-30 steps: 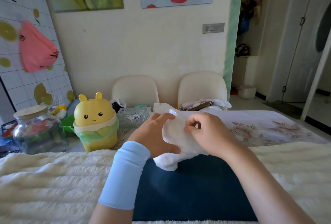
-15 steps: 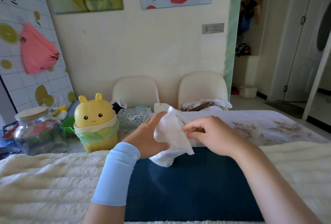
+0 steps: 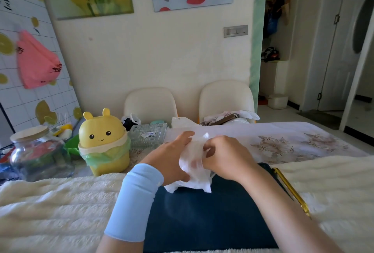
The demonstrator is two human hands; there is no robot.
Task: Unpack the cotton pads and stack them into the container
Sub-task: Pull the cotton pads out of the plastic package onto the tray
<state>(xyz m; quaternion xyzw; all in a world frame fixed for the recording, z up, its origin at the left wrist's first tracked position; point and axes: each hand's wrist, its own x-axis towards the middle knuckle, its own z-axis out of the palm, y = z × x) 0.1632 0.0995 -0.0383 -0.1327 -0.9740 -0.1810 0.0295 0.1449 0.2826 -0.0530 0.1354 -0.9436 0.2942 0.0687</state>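
A white plastic pack of cotton pads (image 3: 194, 169) is held above the far end of a dark blue mat (image 3: 204, 218). My left hand (image 3: 170, 159) holds the pack from the left, fingers behind it and thumb under its lower edge. My right hand (image 3: 224, 157) pinches the pack's upper right side with curled fingers. The pack's torn top edge sticks up between the two hands. The pads inside are hidden by the wrapper. A clear glass dish (image 3: 148, 135) stands behind the hands on the table.
A yellow bunny-shaped bin (image 3: 104, 143) with a green liner stands left of the hands. A glass jar (image 3: 38, 153) with a wooden lid is at the far left. Fluffy white covers (image 3: 50, 206) flank the mat. A gold bar (image 3: 291, 190) lies along the mat's right edge. Two chairs stand behind the table.
My right hand has moved back in against the pack and pinches it again. The pack has turned a little and its lower end now hangs closer to the mat.
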